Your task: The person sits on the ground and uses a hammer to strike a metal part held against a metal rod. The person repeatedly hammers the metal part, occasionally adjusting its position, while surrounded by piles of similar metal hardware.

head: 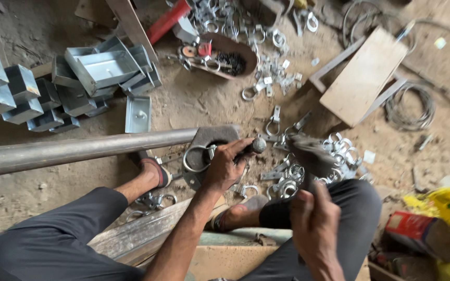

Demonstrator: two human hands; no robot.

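left hand (225, 166): 1 ring clamp (196, 158) | right hand (316, 224): 1 hammer (308, 153)

Dusty dirt floor (209, 101) carries stacked metal boxes (105, 67), scattered ring clamps (277, 67), a wooden board (365, 75), wire coils (410, 106).

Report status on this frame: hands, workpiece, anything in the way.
Left hand pins a metal ring clamp on the anvil plate. Right hand grips a hammer, raised, blurred. Loose clamps lie close beside; long steel pipe runs left.
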